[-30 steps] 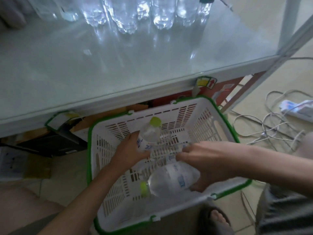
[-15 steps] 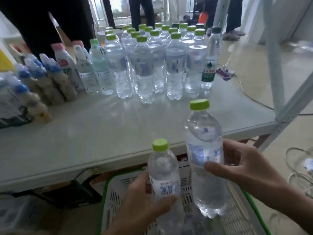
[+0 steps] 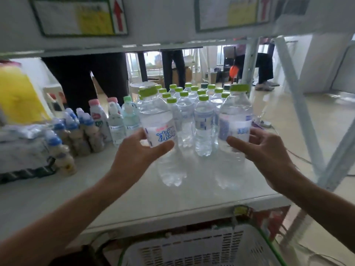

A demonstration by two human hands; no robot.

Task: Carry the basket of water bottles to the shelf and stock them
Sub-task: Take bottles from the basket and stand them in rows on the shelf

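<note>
We saw a white shelf point(image 3: 115, 191). Green-capped water bottles point(image 3: 203, 120) stood at twelve o'clock. Blue-capped small bottles point(image 3: 76, 135) crowded at nine o'clock.

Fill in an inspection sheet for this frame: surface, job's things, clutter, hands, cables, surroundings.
Surface: white shelf, bare at the front.
Job's things: left bottle and right bottle held above the shelf; green-capped stocked bottles behind; white basket below the shelf edge.
Clutter: blue-capped small bottles and pink-capped bottles at left.
Hands: left hand grips the left bottle; right hand grips the right bottle.
Cables: thin cable on the floor at right.
Surroundings: price labels on the upper shelf.
</note>
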